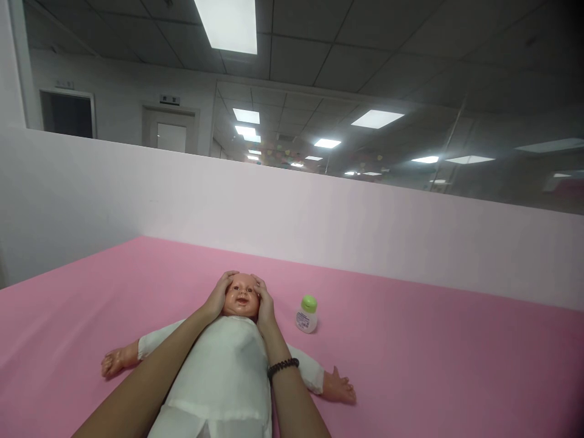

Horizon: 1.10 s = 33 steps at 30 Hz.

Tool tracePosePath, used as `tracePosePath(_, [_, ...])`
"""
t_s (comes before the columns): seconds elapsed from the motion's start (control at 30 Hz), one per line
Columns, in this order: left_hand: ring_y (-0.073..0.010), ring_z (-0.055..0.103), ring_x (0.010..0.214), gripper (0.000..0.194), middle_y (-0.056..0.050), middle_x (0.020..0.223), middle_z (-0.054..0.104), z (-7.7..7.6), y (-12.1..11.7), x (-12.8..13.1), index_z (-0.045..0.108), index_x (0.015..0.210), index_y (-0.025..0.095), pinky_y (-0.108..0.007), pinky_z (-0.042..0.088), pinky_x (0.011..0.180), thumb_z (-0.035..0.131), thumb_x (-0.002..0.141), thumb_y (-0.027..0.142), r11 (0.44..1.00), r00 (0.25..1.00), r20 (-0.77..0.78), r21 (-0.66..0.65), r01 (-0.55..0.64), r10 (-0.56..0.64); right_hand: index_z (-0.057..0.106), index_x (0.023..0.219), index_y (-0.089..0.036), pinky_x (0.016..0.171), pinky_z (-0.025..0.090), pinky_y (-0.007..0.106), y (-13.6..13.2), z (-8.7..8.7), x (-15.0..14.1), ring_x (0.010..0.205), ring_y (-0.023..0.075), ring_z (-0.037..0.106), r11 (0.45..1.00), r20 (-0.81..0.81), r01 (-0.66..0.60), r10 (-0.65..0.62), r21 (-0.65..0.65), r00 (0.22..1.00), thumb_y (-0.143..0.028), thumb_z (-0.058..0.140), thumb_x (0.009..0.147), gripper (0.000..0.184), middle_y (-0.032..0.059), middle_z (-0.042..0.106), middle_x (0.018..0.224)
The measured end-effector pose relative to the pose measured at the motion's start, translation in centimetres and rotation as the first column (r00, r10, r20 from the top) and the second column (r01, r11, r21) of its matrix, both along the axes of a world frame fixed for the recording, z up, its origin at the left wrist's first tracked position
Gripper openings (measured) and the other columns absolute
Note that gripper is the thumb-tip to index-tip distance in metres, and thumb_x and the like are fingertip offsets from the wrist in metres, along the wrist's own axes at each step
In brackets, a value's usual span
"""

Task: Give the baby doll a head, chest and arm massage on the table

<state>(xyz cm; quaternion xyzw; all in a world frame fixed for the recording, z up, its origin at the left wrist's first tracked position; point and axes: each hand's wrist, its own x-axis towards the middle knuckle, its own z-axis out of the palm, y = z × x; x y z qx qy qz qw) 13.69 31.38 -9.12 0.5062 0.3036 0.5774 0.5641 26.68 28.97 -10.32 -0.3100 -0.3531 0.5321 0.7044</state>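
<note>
A baby doll (228,371) in white clothing lies on its back, head away from me and arms spread wide. My left hand (222,296) cups the left side of its head (241,296), its fingers curving up toward the crown. On the other side of the head rests my right hand (265,301), its fingertips near the doll's forehead and temple. Both hands hold the head between them. A dark coiled band (283,367) circles my right wrist. Just right of the head is a small bottle (306,314) with a green cap, apart from my hands.
Pink padded covering (410,347) spreads under the doll. A white low wall (292,213) borders it at the back and left, with glass above the back part. Beyond are doors (171,131) and ceiling lights (228,24).
</note>
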Motion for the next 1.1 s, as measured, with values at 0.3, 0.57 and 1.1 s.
tracePosePath(0.3, [-0.0247,0.063,0.098,0.054,-0.006,0.105,0.063,-0.1,0.0,-0.2,0.055,0.112,0.021,-0.04,0.047,0.093,0.073,0.069,0.047,0.999,0.999,-0.018,0.025,0.038,-0.037,0.063,0.115,-0.025,0.101,0.045,0.034,-0.5,0.0,0.0,0.117,0.0254,0.057,1.0,0.096,0.007,-0.007,0.002,0.995,-0.039,0.075,0.065,0.053,0.0032,0.064,0.12])
tracePosePath(0.57, [-0.0251,0.064,0.098,0.054,-0.006,0.106,0.064,-0.1,-0.1,-0.3,0.054,0.113,0.021,-0.041,0.048,0.093,0.076,0.067,0.041,0.998,0.998,-0.041,0.033,0.046,-0.045,0.062,0.117,-0.024,0.1,0.046,0.035,-0.5,0.2,0.1,0.117,0.0266,0.057,1.0,0.138,0.02,-0.018,-0.013,0.99,-0.036,0.077,0.062,0.058,0.0048,0.061,0.123])
tracePosePath(1.1, [-0.0248,0.062,0.101,0.04,-0.004,0.102,0.067,-0.6,0.8,0.0,0.059,0.106,0.023,-0.039,0.048,0.094,0.06,0.075,0.048,1.0,1.0,0.009,0.001,0.001,-0.001,0.066,0.103,-0.025,0.097,0.047,0.034,-0.7,0.8,-0.4,0.11,0.0253,0.058,0.999,0.014,0.028,-0.027,-0.036,1.0,-0.041,0.068,0.057,0.049,0.0015,0.066,0.107])
